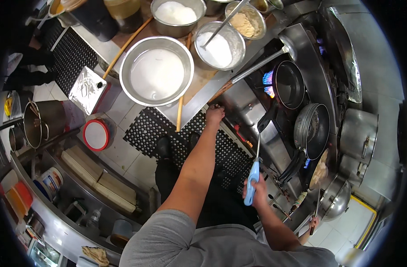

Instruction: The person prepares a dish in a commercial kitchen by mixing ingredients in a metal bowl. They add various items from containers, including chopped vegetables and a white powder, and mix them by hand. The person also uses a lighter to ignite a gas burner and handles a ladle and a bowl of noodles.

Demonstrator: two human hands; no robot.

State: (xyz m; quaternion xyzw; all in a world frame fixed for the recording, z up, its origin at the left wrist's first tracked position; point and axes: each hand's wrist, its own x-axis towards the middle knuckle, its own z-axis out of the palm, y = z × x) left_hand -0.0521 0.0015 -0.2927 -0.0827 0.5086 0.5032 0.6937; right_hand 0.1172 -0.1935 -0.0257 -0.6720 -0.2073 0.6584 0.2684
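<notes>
My right hand (256, 191) is wrapped round a tool with a pale blue handle (253, 174) and a thin metal shaft. The shaft reaches forward to the end of a black pan handle; I cannot make out the tool's tip. That handle belongs to a small black frying pan (289, 84), beside blue burner flames (268, 84). My left arm stretches ahead, and my left hand (215, 114) rests with curled fingers at the stove's front edge, close to the wooden handle of a long ladle (259, 63). Whatever those fingers hold is hidden.
Left of the stove stand a wide steel bowl of white liquid (156, 73) and bowls of white powder (214, 49) and tan powder (245, 23). More pans (317, 131) sit at right. Another person's hand (314, 222) holds a utensil there. A perforated black mat (143, 133) covers the floor.
</notes>
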